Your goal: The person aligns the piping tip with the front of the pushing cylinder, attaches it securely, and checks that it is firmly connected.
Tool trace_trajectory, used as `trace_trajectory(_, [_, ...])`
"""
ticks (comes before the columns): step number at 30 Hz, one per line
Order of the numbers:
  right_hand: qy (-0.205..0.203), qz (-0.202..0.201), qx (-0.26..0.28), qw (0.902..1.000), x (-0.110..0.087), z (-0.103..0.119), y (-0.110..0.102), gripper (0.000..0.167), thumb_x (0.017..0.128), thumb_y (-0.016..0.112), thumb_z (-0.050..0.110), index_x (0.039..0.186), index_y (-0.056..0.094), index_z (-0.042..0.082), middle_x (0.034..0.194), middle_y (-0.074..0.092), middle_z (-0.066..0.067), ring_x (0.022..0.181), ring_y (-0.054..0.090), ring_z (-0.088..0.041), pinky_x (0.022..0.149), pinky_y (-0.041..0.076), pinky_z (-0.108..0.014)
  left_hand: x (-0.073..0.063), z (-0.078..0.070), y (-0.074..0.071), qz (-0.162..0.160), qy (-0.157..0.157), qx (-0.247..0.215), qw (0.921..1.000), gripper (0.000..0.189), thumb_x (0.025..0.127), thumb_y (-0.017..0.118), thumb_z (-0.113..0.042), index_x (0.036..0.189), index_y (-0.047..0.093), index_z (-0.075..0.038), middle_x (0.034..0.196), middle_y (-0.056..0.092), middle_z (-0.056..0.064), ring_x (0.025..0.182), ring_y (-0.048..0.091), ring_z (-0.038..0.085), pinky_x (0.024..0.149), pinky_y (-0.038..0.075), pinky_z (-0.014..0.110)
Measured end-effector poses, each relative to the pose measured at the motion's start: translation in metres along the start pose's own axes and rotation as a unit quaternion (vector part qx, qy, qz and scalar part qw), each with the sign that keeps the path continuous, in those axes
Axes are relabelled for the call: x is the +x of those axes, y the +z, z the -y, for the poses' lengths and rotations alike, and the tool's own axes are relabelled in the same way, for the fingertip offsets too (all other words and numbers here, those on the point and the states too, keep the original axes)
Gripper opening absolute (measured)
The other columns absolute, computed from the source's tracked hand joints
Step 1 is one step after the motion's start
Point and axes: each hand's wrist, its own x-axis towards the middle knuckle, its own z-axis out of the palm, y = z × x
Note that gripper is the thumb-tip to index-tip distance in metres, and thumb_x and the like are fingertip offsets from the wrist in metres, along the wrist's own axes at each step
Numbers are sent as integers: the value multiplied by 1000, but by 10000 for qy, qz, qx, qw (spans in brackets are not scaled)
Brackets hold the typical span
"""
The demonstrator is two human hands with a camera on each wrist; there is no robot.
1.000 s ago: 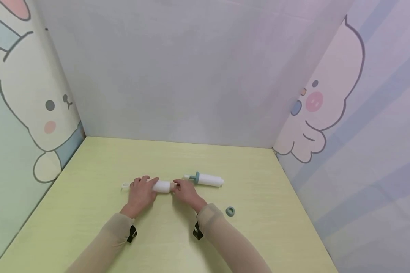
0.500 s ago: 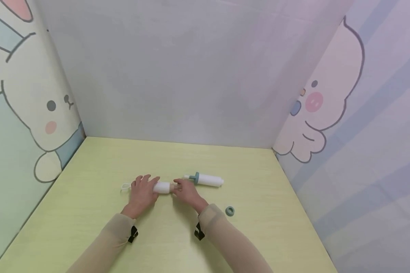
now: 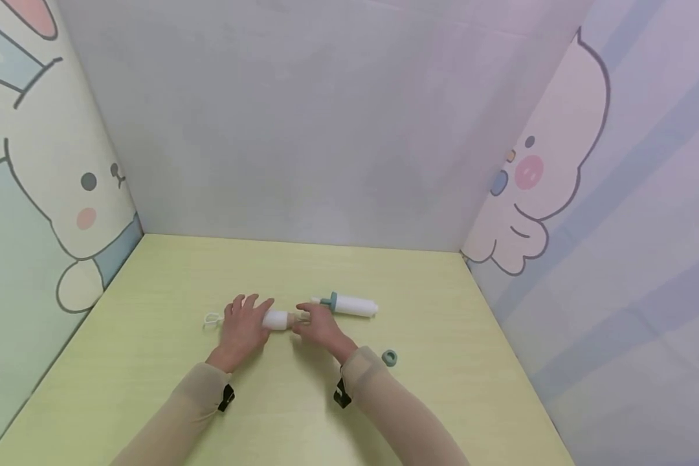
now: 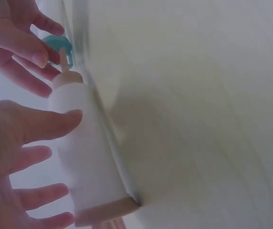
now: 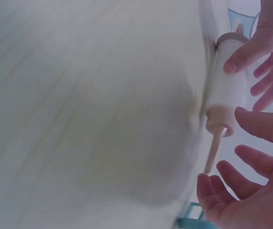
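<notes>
Yellow bench (image 3: 151,285): spread left hand (image 3: 243,331) rests on white plastic-looking cylinder (image 3: 276,320), loose right hand (image 3: 323,329) at its fitted beige end (image 5: 219,116); grey-green ring (image 3: 386,362) lies unattached.

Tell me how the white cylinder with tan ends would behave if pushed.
The white cylinder would probably roll sideways: it is round and lies on its side on the table. It seems stiff, since its outline looks straight with the left hand on it. Its thin rod may be the fragile part.
</notes>
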Motion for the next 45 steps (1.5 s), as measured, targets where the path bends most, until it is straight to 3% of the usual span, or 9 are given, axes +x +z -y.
trace_trajectory(14, [-464,-110,-582,9972,-12,6,-43,51,84,74,21,131,57,7,128,56,-8,121,49,-25,100,37,-38,14,-28,-18,-153,470,-142,9987,62,73,82,-24,128,59,-10,129,48,23,119,38,46,92,34,60])
trace_trajectory(20, [-280,-277,-291,9988,-18,0,-56,50,86,73,19,131,57,6,128,56,-10,120,49,-27,97,40,-41,17,-39,-10,-217,628,-374,9971,58,73,80,-20,126,60,-10,126,50,23,116,40,45,89,36,59])
trace_trajectory(27, [-51,-420,128,9990,-34,-16,-74,48,87,71,20,131,56,7,130,55,-9,121,49,-28,96,40,-44,18,-59,-4,-23,760,-711,9946,63,70,84,-25,126,60,-9,126,51,21,116,41,42,90,37,57])
trace_trajectory(35, [-133,-618,179,9978,-48,-32,-87,48,88,71,24,130,57,4,125,58,-12,118,51,-30,94,41,-46,17,-84,10,-199,874,-1354,9867,59,68,86,-22,121,64,-8,115,56,15,105,48,36,84,44,47])
trace_trajectory(39, [-102,-604,89,9981,-60,-40,-91,46,88,70,25,128,58,5,126,58,-10,118,51,-28,95,40,-44,13,-102,17,-14,1084,-1770,9782,55,70,85,-22,119,64,-7,110,56,12,97,53,30,78,48,43])
trace_trajectory(45, [-115,-186,-284,9994,-83,-51,-97,48,86,72,24,127,58,3,126,57,-12,117,51,-30,93,42,-45,4,-119,32,632,1248,-2073,9682,50,72,83,-19,116,64,-5,101,54,7,88,57,23,75,49,39])
